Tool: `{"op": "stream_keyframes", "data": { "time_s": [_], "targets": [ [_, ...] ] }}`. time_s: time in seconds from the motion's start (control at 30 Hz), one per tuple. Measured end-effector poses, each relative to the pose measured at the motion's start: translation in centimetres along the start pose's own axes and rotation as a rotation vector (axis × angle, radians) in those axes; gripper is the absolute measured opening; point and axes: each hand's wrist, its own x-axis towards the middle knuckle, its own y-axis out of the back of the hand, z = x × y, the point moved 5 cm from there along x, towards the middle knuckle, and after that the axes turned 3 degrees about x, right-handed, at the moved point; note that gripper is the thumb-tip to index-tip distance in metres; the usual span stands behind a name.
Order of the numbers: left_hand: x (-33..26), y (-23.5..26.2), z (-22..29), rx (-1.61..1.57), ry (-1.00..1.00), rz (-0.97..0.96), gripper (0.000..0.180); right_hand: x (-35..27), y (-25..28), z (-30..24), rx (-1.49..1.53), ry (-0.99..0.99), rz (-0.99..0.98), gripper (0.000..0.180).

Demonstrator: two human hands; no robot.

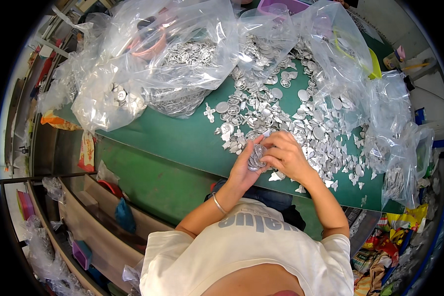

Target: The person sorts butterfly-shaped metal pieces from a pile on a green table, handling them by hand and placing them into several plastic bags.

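Note:
Over the near edge of the green table, my left hand (pixel 242 170) is closed round a small bunch of silver metal charms (pixel 256 157). From the other side, my right hand (pixel 290 157) has its fingers curled in against the bunch, with thumb and fingertips touching it. Its fingers partly cover the pieces, so their exact shapes cannot be made out. Just beyond both hands spreads a loose pile of flat silver charms (pixel 267 112), with round, oval and other shapes among them. A cross-shaped charm (pixel 209 112) lies at the pile's left edge.
Clear plastic bags (pixel 182 74) of metal pieces stand along the table's far side. More bags (pixel 397 163) sit at the right edge. A yellow-green container (pixel 375 64) and a purple bin (pixel 286 6) are behind. A drawer unit (pixel 108 217) is at lower left.

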Motion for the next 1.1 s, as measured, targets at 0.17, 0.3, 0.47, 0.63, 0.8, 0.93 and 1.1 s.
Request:
{"op": "stream_keyframes", "data": {
  "time_s": [0.17, 0.3, 0.47, 0.63, 0.8, 0.93, 1.1],
  "targets": [
    [0.9, 2.0, -0.5, 0.087, 0.031, -0.146, 0.033, 1.7, 1.5, 10.2, -0.217, -0.390, 0.432, 0.020],
    [0.5, 1.7, -0.9, 0.082, 0.032, -0.170, 0.033, 3.2, 0.1, 15.1, -0.491, -0.181, 0.273, 0.019],
    [0.0, 1.3, -0.5, 0.204, -0.019, -0.047, 0.040, 2.9, 2.1, 13.6, -0.402, -0.367, 0.323, 0.014],
    [0.0, -0.2, -0.5, 0.072, -0.014, -0.066, 0.046, -0.7, -0.7, 7.5, 0.667, -0.688, 0.092, 0.014],
    [0.5, 1.6, -1.3, 0.091, 0.058, -0.130, 0.039, -0.9, 1.1, 3.6, 0.258, -0.468, 0.285, 0.009],
    [-0.1, 1.5, 0.0, 0.040, 0.033, -0.055, 0.033, -3.2, -0.2, 3.6, 0.420, -0.652, 0.261, 0.009],
    [-0.5, -2.0, 8.8, 0.070, -0.243, -0.074, 0.032, -5.6, -0.8, 2.1, 0.384, -0.614, 0.333, 0.008]
  ]
}}
